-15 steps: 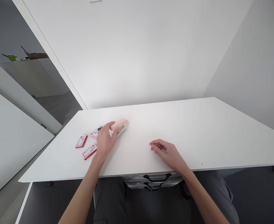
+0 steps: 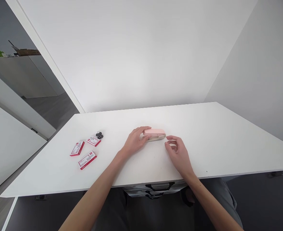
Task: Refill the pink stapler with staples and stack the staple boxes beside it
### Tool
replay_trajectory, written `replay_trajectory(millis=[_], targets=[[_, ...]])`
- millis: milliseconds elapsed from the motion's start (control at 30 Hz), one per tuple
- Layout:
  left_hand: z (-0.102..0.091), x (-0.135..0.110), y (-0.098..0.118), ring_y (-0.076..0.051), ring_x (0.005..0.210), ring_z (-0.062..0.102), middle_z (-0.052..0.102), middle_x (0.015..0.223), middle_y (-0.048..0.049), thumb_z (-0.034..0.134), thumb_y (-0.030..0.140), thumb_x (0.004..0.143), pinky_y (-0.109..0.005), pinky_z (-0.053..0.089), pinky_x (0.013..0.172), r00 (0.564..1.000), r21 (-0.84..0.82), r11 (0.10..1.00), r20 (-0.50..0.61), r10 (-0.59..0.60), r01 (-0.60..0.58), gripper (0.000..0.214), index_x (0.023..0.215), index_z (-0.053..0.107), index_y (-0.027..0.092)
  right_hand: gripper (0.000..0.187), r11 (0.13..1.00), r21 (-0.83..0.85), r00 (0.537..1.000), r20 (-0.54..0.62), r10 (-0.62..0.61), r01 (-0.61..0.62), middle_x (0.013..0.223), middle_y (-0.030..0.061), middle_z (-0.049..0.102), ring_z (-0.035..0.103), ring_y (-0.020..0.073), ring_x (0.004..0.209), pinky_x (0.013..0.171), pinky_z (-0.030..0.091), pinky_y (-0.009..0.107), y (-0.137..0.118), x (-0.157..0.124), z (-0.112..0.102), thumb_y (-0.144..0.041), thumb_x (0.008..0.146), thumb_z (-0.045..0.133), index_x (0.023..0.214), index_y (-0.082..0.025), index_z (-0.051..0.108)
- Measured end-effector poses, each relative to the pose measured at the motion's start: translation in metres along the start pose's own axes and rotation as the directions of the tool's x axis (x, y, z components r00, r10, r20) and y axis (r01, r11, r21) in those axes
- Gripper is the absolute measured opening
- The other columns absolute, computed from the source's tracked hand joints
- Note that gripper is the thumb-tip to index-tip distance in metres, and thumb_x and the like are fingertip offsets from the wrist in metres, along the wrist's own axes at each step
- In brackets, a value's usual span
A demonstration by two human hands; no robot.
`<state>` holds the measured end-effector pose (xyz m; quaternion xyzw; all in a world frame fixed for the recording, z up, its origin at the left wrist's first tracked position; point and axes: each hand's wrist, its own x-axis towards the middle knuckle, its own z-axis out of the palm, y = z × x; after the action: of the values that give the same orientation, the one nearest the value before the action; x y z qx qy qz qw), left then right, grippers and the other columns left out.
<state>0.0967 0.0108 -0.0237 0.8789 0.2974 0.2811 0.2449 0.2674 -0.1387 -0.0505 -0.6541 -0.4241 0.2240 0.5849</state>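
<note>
Left hand point(image 2: 135, 141): wrist low, fingers wrapped over the end of the stapler point(image 2: 155, 133), holding it.
Right hand point(image 2: 178, 153): half-curled, empty, just beside it, perhaps touching.

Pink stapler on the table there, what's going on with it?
A person seated at the white table has the pink stapler lying in front of them. Their left hand grips its left end, while the right hand is open with curled fingers at the other end; contact is unclear. Off to the left lie three small red-and-white boxes and a small black object.
</note>
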Motion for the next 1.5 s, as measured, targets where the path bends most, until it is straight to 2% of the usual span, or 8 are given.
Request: replay_trajectory(millis=[133,300,400,533,700,833,1033,1500], targets=[[0.005,0.002,-0.002,-0.025,0.120,0.065,0.070,0.135,-0.0037,0.056,0.042,0.102,-0.041,0.051,0.106,1.000,-0.048,0.999,-0.003,0.018,-0.018,0.038,0.137,0.062,0.028,0.031,0.967,-0.154,0.976,-0.041,-0.213,0.205,0.129,0.0139,0.062,0.062,0.0283,0.115,0.088,0.055,0.044,0.005,0.026,0.003,-0.046,0.097,0.061,0.120,-0.024,0.060],[0.005,-0.001,-0.009,-0.022,0.105,0.066,0.071,0.117,-0.0025,0.063,0.049,0.099,-0.038,0.052,0.096,0.999,-0.099,0.994,0.016,-0.048,0.049,0.059,0.153,0.046,0.031,0.040,0.915,-0.203,0.933,0.165,-0.319,0.348,0.137,0.0125,0.061,0.057,0.0311,0.126,0.101,0.051,0.050,0.006,0.065,0.011,-0.049,0.096,0.064,0.130,-0.027,0.061],[0.007,-0.004,-0.012,-0.021,0.107,0.064,0.070,0.114,-0.0008,0.074,0.048,0.092,-0.038,0.049,0.100,0.996,-0.133,0.988,0.015,-0.083,0.084,0.079,0.158,0.032,0.033,0.034,0.940,-0.153,0.909,0.340,-0.240,0.306,0.134,0.0082,0.067,0.062,0.0294,0.120,0.096,0.054,0.047,0.002,0.081,0.012,-0.053,0.097,0.064,0.123,-0.031,0.066],[0.009,-0.006,-0.012,-0.023,0.110,0.064,0.069,0.117,-0.0029,0.079,0.053,0.087,-0.037,0.049,0.094,0.988,-0.169,0.974,-0.015,-0.152,0.148,0.067,0.139,0.044,0.028,0.036,0.966,-0.116,0.881,0.447,-0.156,0.230,0.126,0.0050,0.072,0.067,0.0283,0.110,0.089,0.055,0.044,-0.001,0.089,0.012,-0.057,0.090,0.073,0.117,-0.033,0.070],[0.008,-0.002,-0.009,-0.022,0.103,0.063,0.069,0.109,-0.0032,0.074,0.056,0.090,-0.036,0.049,0.088,0.987,-0.138,0.978,-0.027,-0.161,0.156,0.037,0.103,0.061,0.024,0.040,0.987,-0.087,0.889,0.449,-0.085,0.138,0.117,0.0040,0.074,0.068,0.0274,0.101,0.082,0.056,0.041,0.006,0.085,0.014,-0.058,0.087,0.076,0.117,-0.032,0.070],[0.006,0.002,-0.007,-0.021,0.091,0.060,0.067,0.095,-0.0026,0.074,0.053,0.089,-0.035,0.048,0.079,0.989,-0.132,0.981,-0.024,-0.149,0.145,0.032,0.083,0.064,0.023,0.039,0.991,-0.073,0.877,0.476,-0.061,0.108,0.114,0.0028,0.074,0.068,0.0257,0.097,0.082,0.054,0.039,0.008,0.083,0.012,-0.061,0.090,0.071,0.116,-0.031,0.070],[0.005,0.004,-0.004,-0.018,0.082,0.056,0.065,0.084,-0.0004,0.076,0.053,0.088,-0.033,0.044,0.073,0.983,-0.171,0.969,-0.005,-0.183,0.179,0.037,0.073,0.063,0.022,0.039,0.996,-0.054,0.867,0.498,-0.030,0.066,0.115,0.0018,0.073,0.066,0.0246,0.099,0.086,0.054,0.038,0.005,0.086,0.009,-0.061,0.092,0.068,0.118,-0.031,0.070],[0.012,0.001,-0.007,-0.012,0.064,0.045,0.055,0.075,0.0030,0.076,0.046,0.087,-0.028,0.037,0.059,0.987,-0.196,0.968,-0.009,-0.162,0.158,0.035,0.073,0.056,0.022,0.038,1.000,-0.005,0.863,0.506,-0.014,0.020,0.117,0.0019,0.073,0.066,0.0257,0.106,0.092,0.053,0.038,-0.001,0.084,0.006,-0.059,0.092,0.067,0.117,-0.030,0.071]])
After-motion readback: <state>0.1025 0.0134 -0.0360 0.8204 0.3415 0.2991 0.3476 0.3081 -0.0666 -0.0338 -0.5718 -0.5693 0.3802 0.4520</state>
